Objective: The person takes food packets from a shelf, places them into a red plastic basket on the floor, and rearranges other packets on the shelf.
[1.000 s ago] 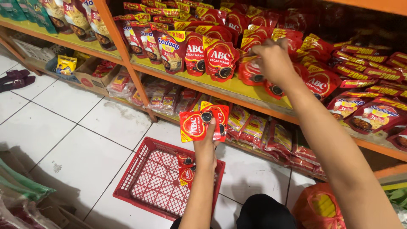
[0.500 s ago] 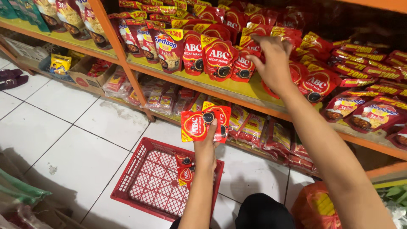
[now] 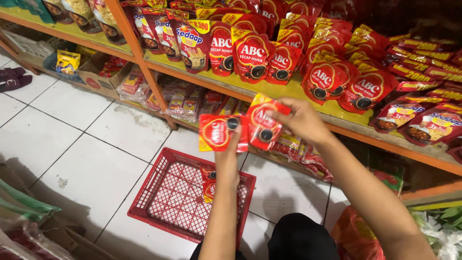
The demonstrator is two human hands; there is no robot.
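Observation:
My left hand (image 3: 230,153) holds a red sauce pouch (image 3: 217,133) with a black cap, raised above a red plastic crate (image 3: 163,192) on the floor. Just to its right, my right hand (image 3: 302,119) grips a second red sauce pouch (image 3: 263,123), tilted and close beside the first. One more red pouch (image 3: 209,183) lies inside the crate, partly hidden by my left forearm. Behind my hands, an orange shelf (image 3: 269,91) carries rows of the same red pouches (image 3: 252,53).
Red noodle packets (image 3: 192,44) stand at the shelf's left. Beneath it, a lower shelf holds bagged goods (image 3: 187,101) and a cardboard box (image 3: 98,72). White floor tiles (image 3: 67,139) spread to the left. A red bag (image 3: 353,231) sits at lower right, green bags (image 3: 24,207) at lower left.
My right hand has left the upper shelf and come down with a red pouch next to the one in my left hand. The view has shifted slightly.

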